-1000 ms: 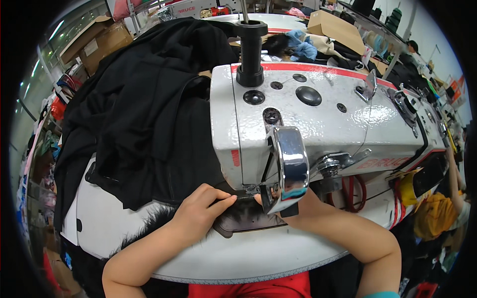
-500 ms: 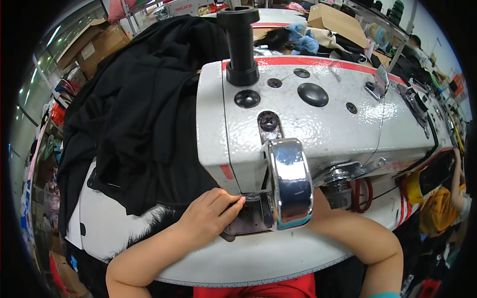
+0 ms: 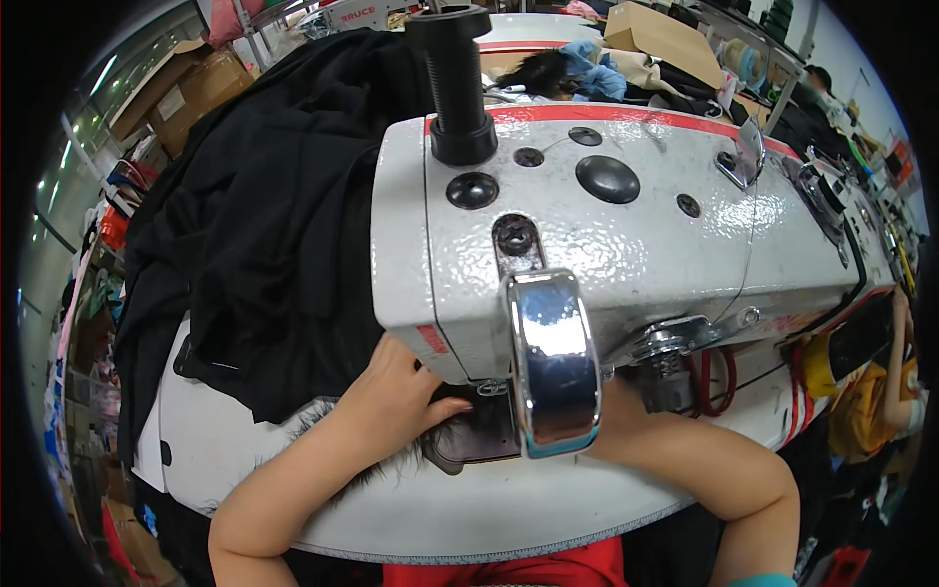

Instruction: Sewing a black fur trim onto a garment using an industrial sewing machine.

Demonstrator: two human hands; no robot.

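A white sewing machine (image 3: 626, 235) fills the middle, with a curved chrome guard (image 3: 555, 362) on its front. My left hand (image 3: 391, 396) rests left of the needle area on black cloth and dark fur. Its thumb stretches out to the right, apart from the fingers, which reach partly behind the machine head. Black fur (image 3: 367, 476) sticks out beneath my left wrist. A large black garment (image 3: 274, 235) lies heaped left of the machine. My right hand (image 3: 618, 416) reaches in under the machine arm; the chrome guard and machine hide its fingers.
The white table (image 3: 489, 509) has a curved front edge with a measuring tape along it. A black post (image 3: 456, 88) rises from the machine head. Cardboard boxes (image 3: 191, 93) stand at the back left. At the far right another person's arm (image 3: 897, 362) shows.
My left hand has moved slightly left and away from me, its thumb parting from the fingers. More fur shows under the wrist. The view has shifted slightly.
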